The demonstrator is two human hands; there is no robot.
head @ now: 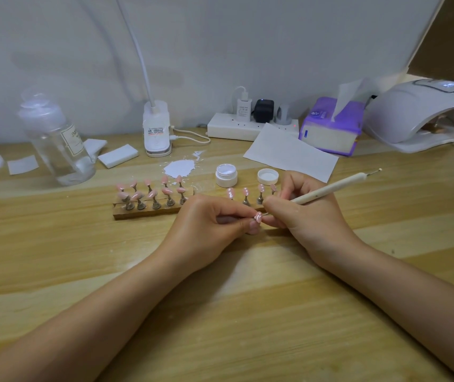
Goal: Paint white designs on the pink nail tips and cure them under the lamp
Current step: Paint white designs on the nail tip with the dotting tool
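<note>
Nail tip (258,216), pink and on its little stand, sits at the centre of the view, pinched between the thumb and fingers of the left hand (209,227) just above the table (220,312). The right hand (306,213) grips a white dotting pen (330,188) like a pencil, its fine metal point touching the tip's surface. So the painting step is in hand: white marks are going onto this one tip.

At 12 o'clock from it, a few tips (245,192) on the wooden rack (148,212) already carry white dots; at 10 o'clock, the plain pink tips (151,193) wait unpainted. Further out at 12 o'clock stand the open pot (226,175) of white gel and its lid (267,176); a white smear (179,168) lies at 11. The lamp (424,114) sits far off at 2 o'clock.

Next, I judge, the tip needs steady, light strokes to finish, then setting back upright on the rack without smudging wet gel. Most tips remain, and curing comes afterwards.
</note>
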